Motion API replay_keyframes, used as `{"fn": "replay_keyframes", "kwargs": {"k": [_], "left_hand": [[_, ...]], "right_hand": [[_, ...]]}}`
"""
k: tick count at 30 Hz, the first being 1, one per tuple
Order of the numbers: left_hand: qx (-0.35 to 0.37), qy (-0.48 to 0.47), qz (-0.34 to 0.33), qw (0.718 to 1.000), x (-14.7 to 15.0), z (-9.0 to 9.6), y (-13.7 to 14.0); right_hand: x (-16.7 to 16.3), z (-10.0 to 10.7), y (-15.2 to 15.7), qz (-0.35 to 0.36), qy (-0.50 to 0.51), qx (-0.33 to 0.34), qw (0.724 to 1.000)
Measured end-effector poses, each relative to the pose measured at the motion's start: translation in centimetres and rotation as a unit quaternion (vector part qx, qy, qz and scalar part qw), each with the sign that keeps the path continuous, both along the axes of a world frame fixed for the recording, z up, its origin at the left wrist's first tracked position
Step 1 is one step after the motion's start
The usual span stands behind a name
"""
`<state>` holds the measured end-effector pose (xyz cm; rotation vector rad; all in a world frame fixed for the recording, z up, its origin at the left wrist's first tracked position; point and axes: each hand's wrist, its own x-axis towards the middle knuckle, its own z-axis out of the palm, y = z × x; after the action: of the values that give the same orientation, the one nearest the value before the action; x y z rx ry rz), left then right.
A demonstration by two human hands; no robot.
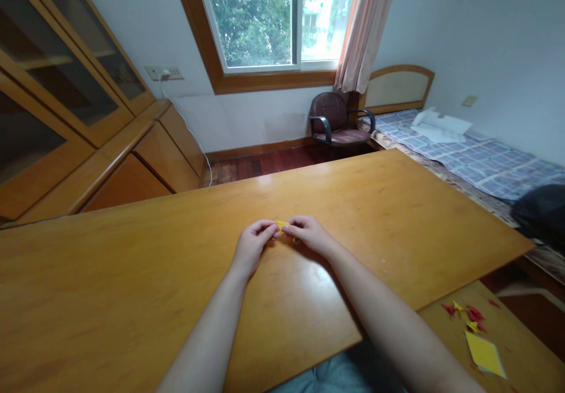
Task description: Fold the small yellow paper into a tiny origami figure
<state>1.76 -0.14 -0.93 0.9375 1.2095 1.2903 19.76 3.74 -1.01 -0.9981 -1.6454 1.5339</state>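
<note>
A small piece of folded yellow paper [282,225] is pinched between my two hands, just above the wooden table [176,275]. My left hand [255,241] grips its left end between thumb and fingers. On the opposite side, my right hand [308,232] holds the right end the same way. Fingertips cover much of the paper, so its exact folded shape is hard to make out.
At the lower right, a lower wooden surface [525,346] carries several small red and yellow folded papers [473,313] and a yellow paper square [485,355]. Beyond the table stand an armchair [331,116], a bed [481,152] and a glass-doored cabinet [110,140].
</note>
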Motion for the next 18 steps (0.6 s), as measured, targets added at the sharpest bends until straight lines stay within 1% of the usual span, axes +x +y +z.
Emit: {"fn": "replay_keyframes", "kwargs": {"k": [12,18], "left_hand": [[0.020,0.032,0.000,0.999,-0.15,-0.41,0.07],[0.037,0.068,0.002,0.997,-0.26,-0.35,-0.05]], "right_hand": [[0.01,0.37,-0.22,0.005,-0.019,-0.009,1.000],[-0.01,0.33,-0.29,0.007,-0.030,0.003,1.000]]}}
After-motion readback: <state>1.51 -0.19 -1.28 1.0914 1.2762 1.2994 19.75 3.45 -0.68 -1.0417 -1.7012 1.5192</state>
